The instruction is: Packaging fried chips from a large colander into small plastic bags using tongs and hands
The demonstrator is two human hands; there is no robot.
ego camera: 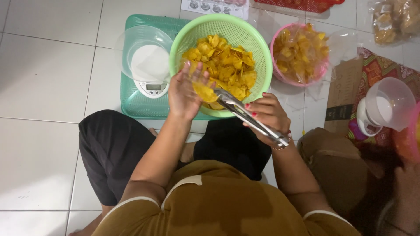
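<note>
A person sits on a white tile floor [48, 87]. The right hand [267, 114] is closed around shiny metal tongs [249, 119]. The tips of the tongs pinch some yellow chips [206, 92] at the near rim of a green basket [258, 41]. The left hand [186, 91] is open, with the fingers spread. It seems to hold a clear bag around those chips, but the bag is hard to see. The basket is full of more yellow chips and sits just in front of the knees.

To the left there is lots of bare floor to move in. Just left of the basket, a small white scale [151, 85] with a clear bowl [144, 52] on it stands on a green tray [131, 102]. The basket's rim lies over the tray's right side. To the right it is crowded. A pink basket [280, 76] lined with plastic holds more chips, right beside the green one. Farther right are brown cardboard [345, 87], a patterned mat [378, 65], and a second scale [365, 124] with a clear bowl.
</note>
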